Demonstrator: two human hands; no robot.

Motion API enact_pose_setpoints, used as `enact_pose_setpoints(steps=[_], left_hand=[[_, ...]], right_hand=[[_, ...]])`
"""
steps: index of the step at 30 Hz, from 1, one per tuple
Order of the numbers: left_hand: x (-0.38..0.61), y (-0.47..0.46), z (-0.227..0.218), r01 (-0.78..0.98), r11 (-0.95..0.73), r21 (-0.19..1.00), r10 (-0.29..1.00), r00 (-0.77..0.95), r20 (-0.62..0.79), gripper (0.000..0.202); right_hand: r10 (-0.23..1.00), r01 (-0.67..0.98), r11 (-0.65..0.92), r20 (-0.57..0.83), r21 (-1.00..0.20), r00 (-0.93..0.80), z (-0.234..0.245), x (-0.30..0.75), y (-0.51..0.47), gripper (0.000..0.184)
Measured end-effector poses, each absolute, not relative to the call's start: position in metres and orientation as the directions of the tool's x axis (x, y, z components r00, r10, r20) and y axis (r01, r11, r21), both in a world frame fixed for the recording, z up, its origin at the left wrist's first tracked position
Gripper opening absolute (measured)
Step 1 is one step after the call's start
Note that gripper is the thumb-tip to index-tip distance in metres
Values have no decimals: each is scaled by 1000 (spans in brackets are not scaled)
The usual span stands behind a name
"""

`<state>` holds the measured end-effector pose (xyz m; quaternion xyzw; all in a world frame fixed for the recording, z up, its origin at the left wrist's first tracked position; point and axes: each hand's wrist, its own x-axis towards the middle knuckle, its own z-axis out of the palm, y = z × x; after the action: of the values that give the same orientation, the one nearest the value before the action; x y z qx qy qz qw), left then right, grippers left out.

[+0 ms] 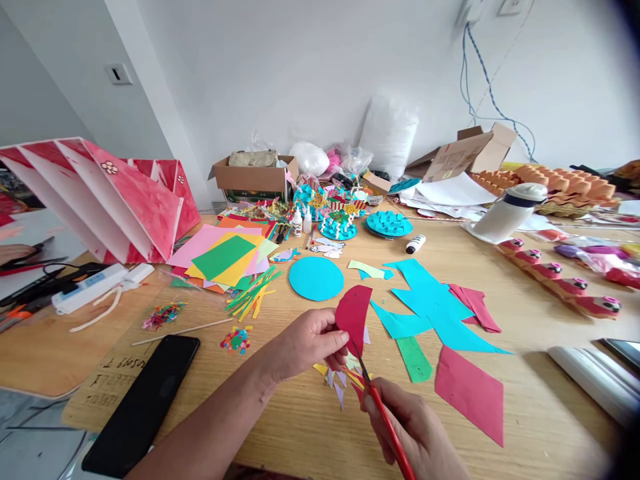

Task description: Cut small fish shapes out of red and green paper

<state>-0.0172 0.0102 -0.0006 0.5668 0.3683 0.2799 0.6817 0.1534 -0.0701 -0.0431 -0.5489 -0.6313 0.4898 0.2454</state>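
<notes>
My left hand [315, 340] pinches a dark red piece of paper [354, 313] with one rounded edge and one straighter edge. In my right hand [405, 420] is a pair of red-handled scissors [383, 413], its blades at the lower edge of the red paper. Small coloured paper scraps [341, 387] lie on the table beneath both hands. Just beyond my left hand sits a blue paper circle [316, 278]. Blue paper offcuts [435, 303], a green piece [415, 360] and a pinkish-red sheet [470, 393] lie to the right.
A black phone [145, 407] lies at the left front. Behind it are paper strips [253, 293] and stacked coloured sheets [220, 257]. Glue bottles [297, 223] and blue crafts [387, 224] stand farther back. At right are a white cup [513, 212] and egg-carton pieces [560, 277]. Another person's hand [17, 252] shows far left.
</notes>
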Motion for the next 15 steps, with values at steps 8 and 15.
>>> enact_pose_setpoints(steps=[8,15], left_hand=[[-15,12,2,57,220,974,778,593,-210,24],[-13,13,0,57,223,973,784,583,-214,21]], right_hand=[[936,426,-108,-236,-898,-260,-44,155,-69,40],[944,378,-125,-227,-917,-240,-46,156,-69,39]])
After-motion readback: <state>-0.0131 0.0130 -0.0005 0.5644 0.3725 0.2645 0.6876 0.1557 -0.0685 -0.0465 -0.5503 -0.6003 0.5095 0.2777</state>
